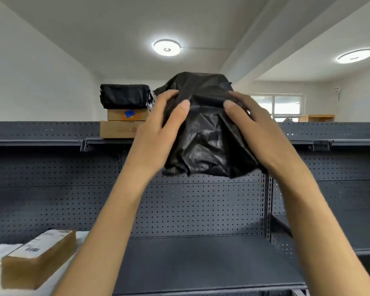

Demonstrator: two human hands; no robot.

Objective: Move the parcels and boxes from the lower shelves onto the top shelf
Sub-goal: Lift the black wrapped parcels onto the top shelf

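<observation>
A parcel wrapped in crinkled black plastic [203,133] is held up at the height of the top shelf [36,142]. My left hand [158,133] grips its left side and my right hand [256,133] grips its right side, thumbs on the near face. On the top shelf to the left stands a stack: a black-wrapped parcel [125,96] on a small cardboard box [127,114] with a blue mark, on a wider cardboard box [118,129]. A cardboard box with white labels [39,258] lies on the lower shelf [201,263] at the left, on white parcels [0,253].
The dark grey shelving has a perforated back panel [201,206] and an upright post [267,206] right of centre. More shelf bays continue to the right. Two round ceiling lights, a ceiling beam and a window are behind the shelving.
</observation>
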